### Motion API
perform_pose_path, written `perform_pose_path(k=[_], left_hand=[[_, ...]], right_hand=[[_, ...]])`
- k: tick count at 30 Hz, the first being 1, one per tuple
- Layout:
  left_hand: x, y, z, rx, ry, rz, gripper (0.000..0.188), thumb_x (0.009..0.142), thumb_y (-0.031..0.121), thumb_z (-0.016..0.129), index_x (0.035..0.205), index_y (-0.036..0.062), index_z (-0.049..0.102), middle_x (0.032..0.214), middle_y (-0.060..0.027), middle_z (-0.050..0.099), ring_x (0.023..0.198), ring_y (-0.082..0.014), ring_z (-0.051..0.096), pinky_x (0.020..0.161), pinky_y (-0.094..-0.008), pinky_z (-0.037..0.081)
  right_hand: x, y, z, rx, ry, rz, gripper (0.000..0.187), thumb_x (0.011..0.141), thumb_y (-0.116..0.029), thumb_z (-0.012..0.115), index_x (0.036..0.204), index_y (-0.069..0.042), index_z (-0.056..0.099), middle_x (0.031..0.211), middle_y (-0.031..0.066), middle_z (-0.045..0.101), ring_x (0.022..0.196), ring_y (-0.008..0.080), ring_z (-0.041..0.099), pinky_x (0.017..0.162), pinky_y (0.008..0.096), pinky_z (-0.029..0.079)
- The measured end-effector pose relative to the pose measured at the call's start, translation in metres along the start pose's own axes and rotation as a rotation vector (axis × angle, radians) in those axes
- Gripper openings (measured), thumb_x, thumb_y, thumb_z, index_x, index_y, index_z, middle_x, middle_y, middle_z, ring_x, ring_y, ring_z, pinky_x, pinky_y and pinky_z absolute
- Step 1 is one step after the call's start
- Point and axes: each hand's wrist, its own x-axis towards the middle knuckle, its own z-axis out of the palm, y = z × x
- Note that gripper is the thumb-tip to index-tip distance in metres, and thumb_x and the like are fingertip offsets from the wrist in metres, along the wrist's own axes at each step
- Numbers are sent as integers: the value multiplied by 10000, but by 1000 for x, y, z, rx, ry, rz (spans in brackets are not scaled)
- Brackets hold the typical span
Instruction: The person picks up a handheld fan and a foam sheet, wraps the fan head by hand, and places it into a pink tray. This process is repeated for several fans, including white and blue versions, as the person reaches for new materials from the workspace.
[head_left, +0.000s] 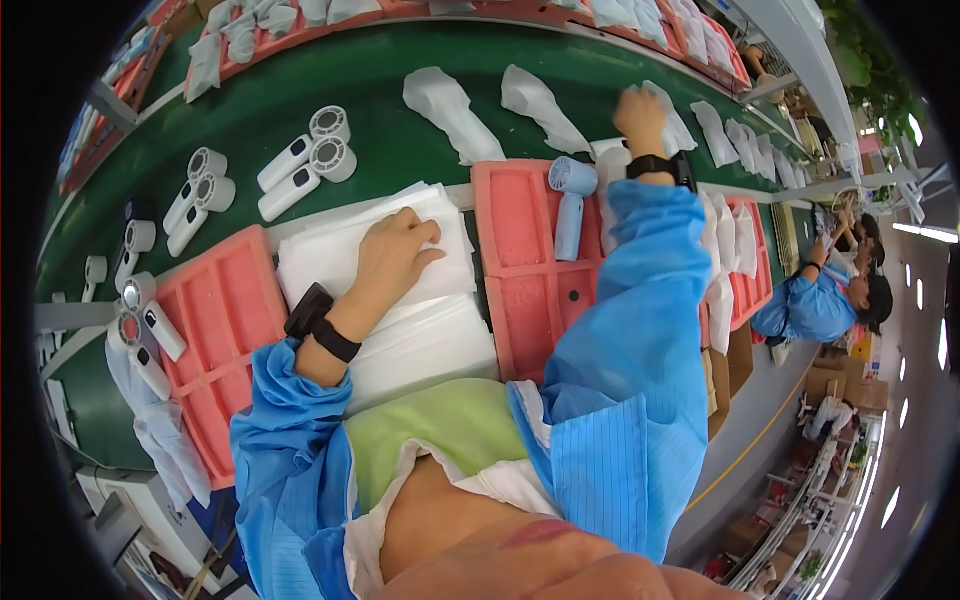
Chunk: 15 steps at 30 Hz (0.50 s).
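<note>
My left hand [397, 258] rests on a stack of white packing sleeves [440, 225], fingers bent and thumb apart, holding nothing. Farther forward on the right, my right hand [641, 118] is closed at the top end of a handheld fan in a white sleeve [672, 118]; its fingertips are partly hidden. Between my arms, a bare blue handheld fan [569, 215] lies in a pink foam tray [518, 300]. Two more white-sleeved fans [455, 115] [545, 108] lie on the green belt [380, 130], left of my right hand.
Bare white handheld fans [310, 165] lie in groups on the belt's left. An empty-celled pink tray [225, 330] is beside the stack. More sleeved fans [735, 235] fill a tray on the right. Pink trays [300, 30] line the far side. A co-worker [815, 300] sits at right.
</note>
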Motion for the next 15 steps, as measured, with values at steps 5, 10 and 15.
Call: perform_pose_path(k=[5, 10, 15], left_hand=[[2, 0, 4, -16, 54, 58, 218, 730, 219, 766, 852, 129, 609, 831, -62, 539, 765, -279, 584, 677, -385, 461], [-4, 1, 8, -36, 45, -18, 208, 728, 235, 759, 815, 130, 603, 831, -62, 541, 785, -287, 583, 692, -407, 456], [-4, -13, 8, -84, 0, -79, 255, 711, 257, 774, 844, 125, 601, 850, -76, 536, 802, -291, 581, 698, -410, 455]], right_hand=[[-14, 112, 114, 238, -402, -112, 454, 646, -306, 742, 1043, -91, 696, 998, 177, 692, 969, 334, 661, 806, 402, 530], [3, 105, 50, 387, -299, -21, 666, 499, -445, 837, 990, -20, 692, 975, 192, 701, 926, 333, 669, 792, 382, 521], [-11, 32, -119, 1069, -165, -78, 507, 673, -324, 816, 1028, 7, 670, 926, 98, 685, 785, 170, 630, 707, 306, 497]])
